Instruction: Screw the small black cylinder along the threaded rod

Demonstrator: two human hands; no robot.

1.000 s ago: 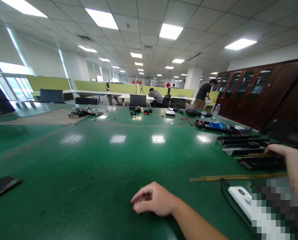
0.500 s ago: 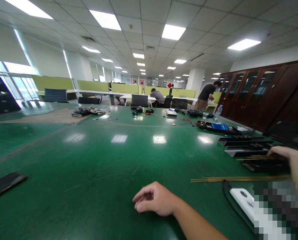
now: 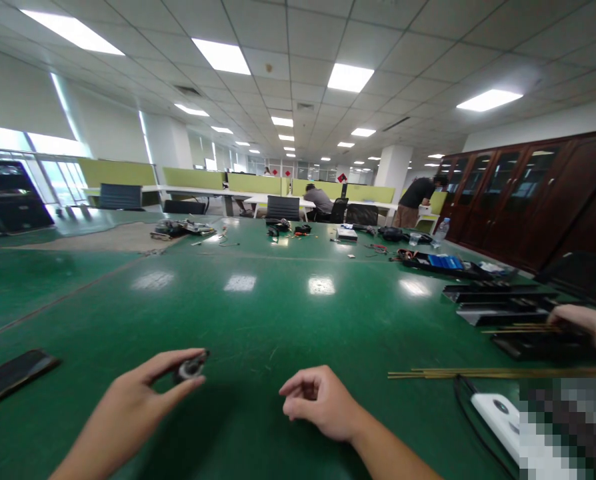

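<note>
Held part and two bare hands above a green tabletop (image 3: 258,310). The small dark-and-grey part (image 3: 192,369) lies to the left of the right hand (image 3: 323,407) and slightly farther forward, with a stretch of bare tabletop showing between them. The left hand (image 3: 141,397) is the nearer, being in contact with the part. The part looks short and blunt; blur and the covering fingers prevent its long axis from being told. A shadow beneath suggests that it is held clear of the surface.

Left hand: partly open, thumb below and fingers above, the part pinched near the tips. Right hand: loosely curled, thumb slightly apart from the fingers, facing the left hand; nothing is visible in its grasp.

Surroundings: a flat black slab (image 3: 15,378) lies at far left, well apart from both hands. To the right are thin tan rods (image 3: 448,374) and a white device (image 3: 495,417) with a black cord (image 3: 459,417). Beyond these, at the right edge, another person's hand (image 3: 585,323) reaches over black trays (image 3: 503,313).
</note>
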